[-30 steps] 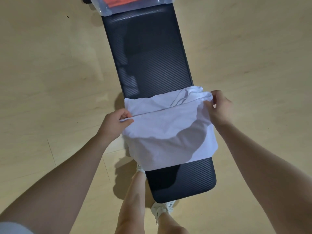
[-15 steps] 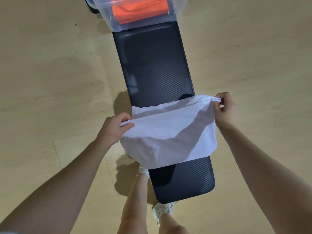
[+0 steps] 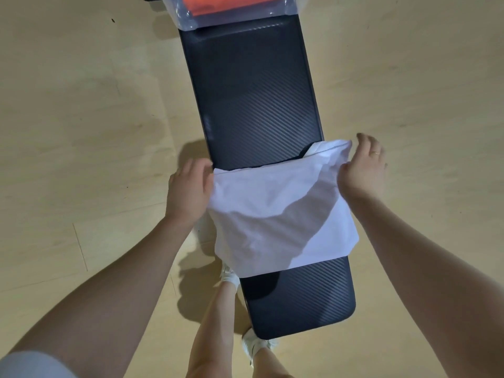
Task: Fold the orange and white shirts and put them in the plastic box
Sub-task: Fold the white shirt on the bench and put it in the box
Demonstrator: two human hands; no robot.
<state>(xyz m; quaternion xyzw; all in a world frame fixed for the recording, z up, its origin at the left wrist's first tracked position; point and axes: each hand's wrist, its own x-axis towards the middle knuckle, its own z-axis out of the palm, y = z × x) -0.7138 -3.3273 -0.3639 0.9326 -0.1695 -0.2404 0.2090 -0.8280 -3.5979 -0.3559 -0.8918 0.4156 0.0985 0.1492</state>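
Since before, shirt point(image 3: 281, 214) dropped lower; left hand point(image 3: 188, 186) pinched its edge, right hand point(image 3: 362, 170) seemingly too, fingertips hidden

black bench point(image 3: 256, 105), white shirt point(image 3: 281, 219), plastic box point(image 3: 188, 21)

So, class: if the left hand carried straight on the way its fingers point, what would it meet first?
The left hand points up-right, toward the far end of the black bench. It would first cross bare bench padding, then likely reach the plastic box, though depth is unclear.
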